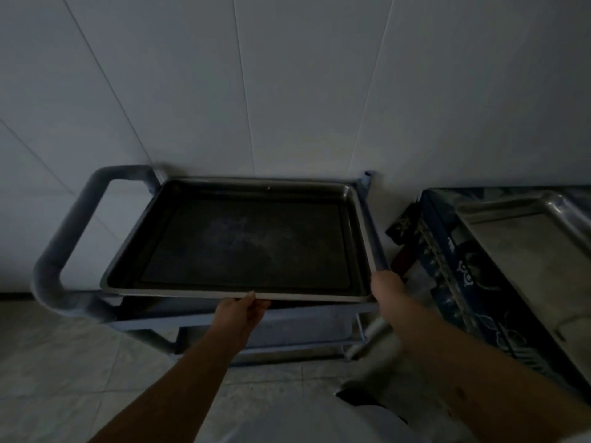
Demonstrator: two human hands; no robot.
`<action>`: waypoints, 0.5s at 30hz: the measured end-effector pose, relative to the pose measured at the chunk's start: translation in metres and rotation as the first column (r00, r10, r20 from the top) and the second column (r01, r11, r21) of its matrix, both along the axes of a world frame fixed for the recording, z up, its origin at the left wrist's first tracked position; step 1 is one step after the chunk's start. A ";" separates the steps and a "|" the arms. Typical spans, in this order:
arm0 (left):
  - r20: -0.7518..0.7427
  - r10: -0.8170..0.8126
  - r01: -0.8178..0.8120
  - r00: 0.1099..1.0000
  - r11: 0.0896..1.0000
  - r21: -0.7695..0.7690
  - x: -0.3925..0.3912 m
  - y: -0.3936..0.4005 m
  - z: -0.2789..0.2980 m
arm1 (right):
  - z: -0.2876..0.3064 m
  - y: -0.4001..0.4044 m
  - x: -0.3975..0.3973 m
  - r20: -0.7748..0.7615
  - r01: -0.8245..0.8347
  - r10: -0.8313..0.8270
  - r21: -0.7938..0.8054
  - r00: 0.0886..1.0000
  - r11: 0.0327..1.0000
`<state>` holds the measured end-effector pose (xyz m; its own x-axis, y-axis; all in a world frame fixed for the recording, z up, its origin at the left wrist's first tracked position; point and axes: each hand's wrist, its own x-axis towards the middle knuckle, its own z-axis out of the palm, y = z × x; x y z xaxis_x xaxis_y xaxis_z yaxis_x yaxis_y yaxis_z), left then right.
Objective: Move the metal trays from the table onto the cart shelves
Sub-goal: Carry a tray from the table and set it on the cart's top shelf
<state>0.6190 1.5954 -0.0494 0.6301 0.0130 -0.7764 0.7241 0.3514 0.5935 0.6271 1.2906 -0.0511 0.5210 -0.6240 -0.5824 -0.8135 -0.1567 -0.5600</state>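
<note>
A big dark metal tray [243,241], shaped like a rectangle with a low rim, sits on the top shelf of a grey-blue plastic cart [64,225]. The cart stands on a pale tiled floor [80,372], right up against a white panelled wall [287,75]. It has a thick looped handle on its left end, and a lower shelf shows under the top one.

The left hand [241,311] grips the near edge of the dark tray, about halfway along. Its thumb lies on top of the rim and its fingers [260,306] curl under the edge.

The right hand [385,287] is at the near right corner of the same tray. It touches the corner, but the picture is dim there and the hand is turned away (only its back shows), so I cannot tell if its fingers are open or closed around the rim.

To the right of the cart is a desk [454,266] covered with a dark blue patterned cloth. A second metal tray [537,251], shiny and silver, rests flat on the desk. It is well apart from both hands.
</note>
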 end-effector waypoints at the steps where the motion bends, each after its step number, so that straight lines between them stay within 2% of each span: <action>1: -0.019 0.035 -0.035 0.999 0.999 -0.014 0.004 -0.009 0.000 | 0.004 -0.006 0.011 -0.043 -0.055 0.053 -0.050 0.998 0.997; 3: -0.075 0.074 -0.077 0.994 0.996 -0.033 0.011 -0.024 0.000 | 0.001 -0.021 0.032 -0.036 -0.101 0.101 -0.009 0.994 0.995; 4: -0.100 0.085 -0.089 0.991 0.996 -0.031 0.014 -0.030 -0.001 | 0.001 -0.027 0.038 -0.067 -0.183 0.182 -0.003 0.981 0.983; 5: -0.114 0.093 -0.095 0.989 0.995 -0.015 0.016 -0.034 -0.004 | 0.003 -0.031 0.040 -0.059 -0.133 0.134 0.017 0.989 0.991; 7: -0.119 0.102 -0.099 0.988 0.995 0.024 0.018 -0.037 -0.010 | 0.001 -0.037 0.045 -0.057 0.000 0.009 0.156 0.998 0.988; 10: -0.107 0.085 -0.081 0.991 0.996 0.038 0.018 -0.034 -0.016 | -0.007 -0.046 0.050 -0.042 0.093 -0.085 0.298 0.996 0.950; 13: -0.090 0.064 -0.057 0.994 0.995 0.079 0.015 -0.032 -0.018 | -0.013 -0.050 0.048 -0.024 0.098 -0.096 0.330 0.995 0.939; 15: -0.095 0.034 -0.022 0.995 0.991 0.132 0.011 -0.030 -0.016 | -0.015 -0.051 0.047 0.031 -0.012 0.003 0.301 1.000 0.953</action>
<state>0.6305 1.5650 -0.0652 0.5502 0.1346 -0.8241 0.7711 0.2968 0.5633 0.6736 1.2397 -0.0656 0.5452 -0.4179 -0.7267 -0.7950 0.0171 -0.6063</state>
